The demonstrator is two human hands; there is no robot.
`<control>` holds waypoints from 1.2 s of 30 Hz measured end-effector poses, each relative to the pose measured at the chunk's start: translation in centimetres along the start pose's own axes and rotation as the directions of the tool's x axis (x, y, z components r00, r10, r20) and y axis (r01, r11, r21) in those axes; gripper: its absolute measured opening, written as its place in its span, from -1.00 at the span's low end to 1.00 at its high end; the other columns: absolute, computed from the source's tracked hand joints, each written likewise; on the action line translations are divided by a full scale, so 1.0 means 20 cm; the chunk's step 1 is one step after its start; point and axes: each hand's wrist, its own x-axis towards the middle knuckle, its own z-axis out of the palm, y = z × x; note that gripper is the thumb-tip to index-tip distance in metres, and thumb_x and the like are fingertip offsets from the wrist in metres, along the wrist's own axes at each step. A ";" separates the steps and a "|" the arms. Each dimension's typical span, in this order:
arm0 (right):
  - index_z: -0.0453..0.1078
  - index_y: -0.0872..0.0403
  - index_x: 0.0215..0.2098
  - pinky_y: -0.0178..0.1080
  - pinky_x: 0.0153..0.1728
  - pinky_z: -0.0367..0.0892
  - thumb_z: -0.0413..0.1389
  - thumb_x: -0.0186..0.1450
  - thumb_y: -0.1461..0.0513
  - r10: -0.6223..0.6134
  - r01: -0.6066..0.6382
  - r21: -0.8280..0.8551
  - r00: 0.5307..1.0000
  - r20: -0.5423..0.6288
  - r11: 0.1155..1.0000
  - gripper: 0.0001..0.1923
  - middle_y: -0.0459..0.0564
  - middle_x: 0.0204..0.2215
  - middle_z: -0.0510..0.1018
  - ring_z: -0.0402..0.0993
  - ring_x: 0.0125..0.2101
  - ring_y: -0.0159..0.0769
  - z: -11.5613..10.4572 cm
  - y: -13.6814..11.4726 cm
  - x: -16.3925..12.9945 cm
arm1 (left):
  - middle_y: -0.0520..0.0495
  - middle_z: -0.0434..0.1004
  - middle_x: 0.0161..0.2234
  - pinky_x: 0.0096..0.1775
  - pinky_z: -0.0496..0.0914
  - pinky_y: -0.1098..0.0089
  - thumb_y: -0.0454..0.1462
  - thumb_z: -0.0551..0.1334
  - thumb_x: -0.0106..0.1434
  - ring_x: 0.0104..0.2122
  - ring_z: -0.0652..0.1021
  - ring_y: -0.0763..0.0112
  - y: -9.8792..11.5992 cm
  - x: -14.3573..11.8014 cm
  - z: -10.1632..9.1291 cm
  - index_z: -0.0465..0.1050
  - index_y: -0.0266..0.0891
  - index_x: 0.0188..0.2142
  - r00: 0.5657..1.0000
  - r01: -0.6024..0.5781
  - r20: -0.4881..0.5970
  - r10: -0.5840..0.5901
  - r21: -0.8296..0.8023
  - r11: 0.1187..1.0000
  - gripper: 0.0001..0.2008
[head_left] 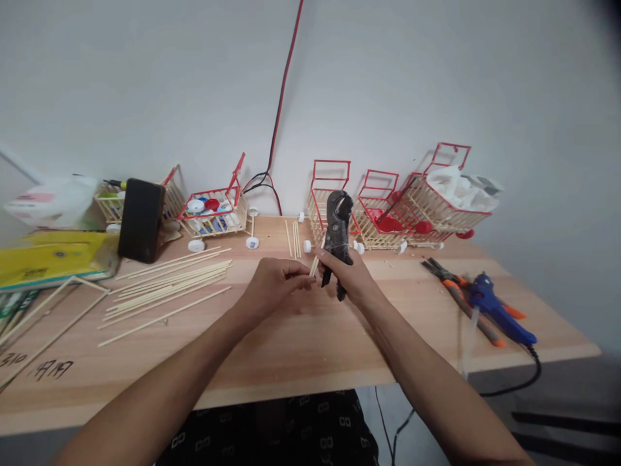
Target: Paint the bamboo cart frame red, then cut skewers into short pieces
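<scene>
Over the middle of the wooden table (291,349), my left hand (274,288) pinches the lower end of short pale wooden sticks (314,265); how many is hard to tell. My right hand (353,272) is wrapped round black cutters (338,226), whose curved head points up and away from me. The thumb and finger of that hand also touch the upper part of the sticks. Just beyond my hands, several short cut sticks (297,239) lie side by side. Longer wooden sticks (169,288) are spread out to the left.
Stick-built model carts with red trim (211,210) line the wall, some filled with bottle caps or white plastic. A black phone-like slab (141,220) leans at left near a yellow packet (63,255). Orange-handled pliers (460,298) and a blue glue gun (499,307) lie right.
</scene>
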 end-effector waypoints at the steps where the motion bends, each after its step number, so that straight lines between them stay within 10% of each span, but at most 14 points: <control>1: 0.29 0.09 -0.58 -0.37 -0.63 0.21 0.20 0.12 -0.02 -0.005 0.005 -0.001 1.000 -0.009 1.000 -0.62 -0.18 -0.68 0.32 0.24 -0.65 -0.46 0.00 0.00 0.00 | 0.03 0.58 -0.53 -0.39 0.29 0.51 -0.29 0.26 0.17 -0.50 0.49 0.51 0.00 0.00 0.00 0.57 -0.27 -0.48 1.000 0.005 -0.003 -0.005 -0.008 1.000 -0.85; 36: 0.28 0.09 -0.58 -0.36 -0.59 0.22 0.18 0.15 -0.02 -0.027 0.027 -0.031 1.000 -0.011 0.999 -0.62 -0.17 -0.67 0.33 0.26 -0.63 -0.45 0.00 0.00 -0.01 | -0.12 0.60 -0.44 -0.32 0.40 0.45 -0.14 0.25 0.22 -0.44 0.53 0.48 -0.03 0.02 -0.02 0.55 -0.36 -0.37 0.959 0.209 0.264 -0.100 -0.425 0.881 -0.72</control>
